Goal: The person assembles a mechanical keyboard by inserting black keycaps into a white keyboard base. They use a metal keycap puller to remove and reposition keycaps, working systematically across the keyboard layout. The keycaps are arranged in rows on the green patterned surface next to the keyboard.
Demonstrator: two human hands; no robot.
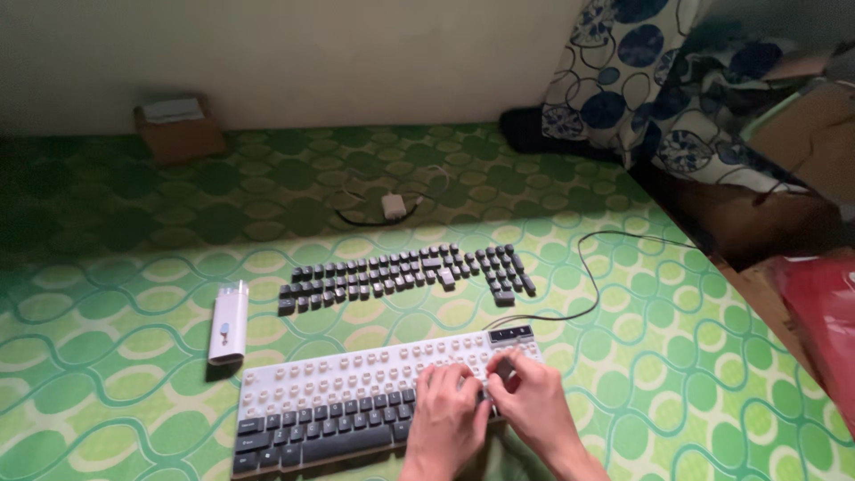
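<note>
Both hands are down on the keyboard (356,401), which sits on a green patterned bed sheet (677,374). Left hand (445,426) rests its fingers spread on the bare switches; right hand (534,405) has its fingers pinched together on a keycap near the right end. Upper rows are stripped, bottom rows dark. The pulled keycaps (405,272) lie lined up just behind, with a white cleaning tool (229,322) off to the left.
</note>
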